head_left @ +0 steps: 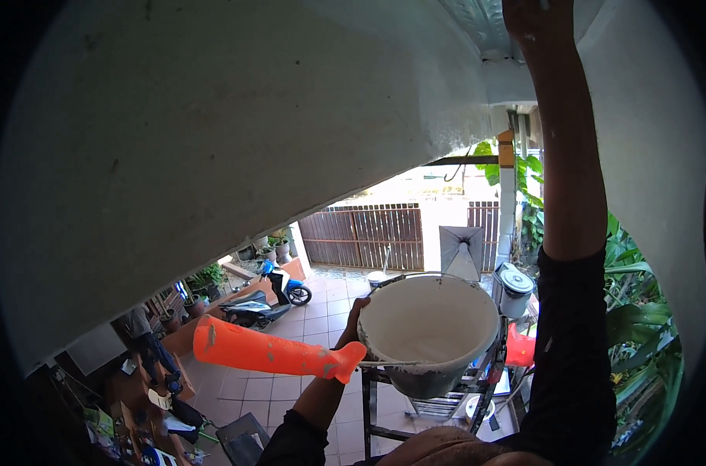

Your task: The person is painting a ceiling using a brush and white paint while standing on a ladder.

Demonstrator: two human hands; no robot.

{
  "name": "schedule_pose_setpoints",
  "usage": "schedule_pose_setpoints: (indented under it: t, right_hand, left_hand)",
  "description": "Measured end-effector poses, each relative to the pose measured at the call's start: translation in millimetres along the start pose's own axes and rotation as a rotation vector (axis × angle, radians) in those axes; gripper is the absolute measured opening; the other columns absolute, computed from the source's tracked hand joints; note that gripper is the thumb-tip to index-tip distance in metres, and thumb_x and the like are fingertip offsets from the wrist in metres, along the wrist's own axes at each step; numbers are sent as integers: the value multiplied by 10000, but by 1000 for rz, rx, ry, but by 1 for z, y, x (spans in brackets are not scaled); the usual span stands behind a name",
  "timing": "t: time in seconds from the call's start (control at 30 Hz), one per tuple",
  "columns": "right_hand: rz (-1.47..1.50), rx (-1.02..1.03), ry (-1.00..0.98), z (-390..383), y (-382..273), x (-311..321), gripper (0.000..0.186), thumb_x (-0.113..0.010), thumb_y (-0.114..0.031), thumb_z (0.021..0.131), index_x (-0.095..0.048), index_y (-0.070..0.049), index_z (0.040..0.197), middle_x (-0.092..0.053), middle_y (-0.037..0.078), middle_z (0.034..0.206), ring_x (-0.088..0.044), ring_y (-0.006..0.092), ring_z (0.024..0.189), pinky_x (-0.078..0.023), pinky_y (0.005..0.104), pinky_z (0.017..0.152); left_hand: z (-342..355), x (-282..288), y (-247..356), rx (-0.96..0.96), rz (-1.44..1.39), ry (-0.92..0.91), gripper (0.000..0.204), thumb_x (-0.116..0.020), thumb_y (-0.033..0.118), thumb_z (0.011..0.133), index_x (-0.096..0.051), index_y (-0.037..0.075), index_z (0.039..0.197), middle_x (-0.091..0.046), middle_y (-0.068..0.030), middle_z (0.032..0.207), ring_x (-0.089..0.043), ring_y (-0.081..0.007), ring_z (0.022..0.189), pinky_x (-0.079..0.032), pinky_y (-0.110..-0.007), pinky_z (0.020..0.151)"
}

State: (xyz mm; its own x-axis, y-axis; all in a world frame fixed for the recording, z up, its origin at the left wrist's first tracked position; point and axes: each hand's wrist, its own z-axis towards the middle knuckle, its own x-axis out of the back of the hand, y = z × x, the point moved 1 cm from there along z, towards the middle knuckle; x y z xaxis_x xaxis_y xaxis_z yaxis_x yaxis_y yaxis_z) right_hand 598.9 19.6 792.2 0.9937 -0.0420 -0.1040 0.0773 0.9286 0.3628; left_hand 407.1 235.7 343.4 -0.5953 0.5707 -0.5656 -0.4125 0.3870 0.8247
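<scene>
My left hand is against the left side of a round bucket, gripping its rim. The bucket's inside is coated whitish, its outside dark and smeared. An orange plastic spreader with grey smears juts out to the left, its short handle end in front of my left wrist and close to the bucket rim; whether my fingers also hold it is hidden. My right hand is raised overhead at the corner of the ceiling and wall. Its fingers are cut off by the upper edge, so what it holds does not show.
Under the bucket stands a dark metal frame. A pale sloping surface spans overhead. Below are a tiled floor, a motorbike, a lidded bin and a slatted gate. Another person stands lower left. Plants grow at right.
</scene>
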Motion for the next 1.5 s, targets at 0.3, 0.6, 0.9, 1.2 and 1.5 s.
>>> schedule_pose_setpoints:
  t: [0.3, 0.6, 0.9, 1.2, 1.5]
  right_hand:
    - [-256, -390, 219, -34, 85, 101, 337, -688, -400, 835, -645, -66, 832, -636, 12, 808, -609, 142, 724, -514, 317, 614]
    - [-1045, -193, 115, -72, 139, 273, 179, -695, -237, 775, -713, -192, 947, -691, 98, 854, -659, 266, 710, -532, 351, 623]
    - [-1684, -421, 300, -70, 146, 223, 464, -730, -516, 669, -711, -99, 872, -686, 164, 895, -661, 359, 841, -525, 437, 755]
    - [-1775, 724, -173, -15, 167, 172, 272, -699, -296, 827, -604, -80, 691, -613, 4, 717, -573, 116, 601, -447, 285, 494]
    - [-476, -182, 89, -38, 7, 95, 158, -703, -190, 818, -648, -65, 898, -649, 13, 798, -600, 95, 628, -507, 229, 575]
  left_hand:
    - [-4, -7, 0, -30, -36, 38, 303, -526, 412, 852, -559, 117, 789, -558, -15, 729, -548, -141, 692, -473, -294, 674]
    - [29, 24, -12, -45, 150, -104, 604, -530, 536, 796, -562, 74, 1184, -624, -110, 1058, -591, -252, 942, -475, -392, 839]
    - [15, 16, -7, -36, -11, 31, 323, -522, 437, 856, -546, 119, 806, -547, -4, 727, -536, -122, 667, -457, -268, 643]
    - [24, 26, -10, -93, 27, -27, 347, -524, 425, 848, -595, 87, 875, -595, -28, 800, -564, -138, 733, -475, -282, 682]
    - [13, 11, -11, -27, -89, -90, 387, -507, 363, 846, -621, 27, 1000, -651, -89, 916, -621, -206, 840, -509, -336, 779]
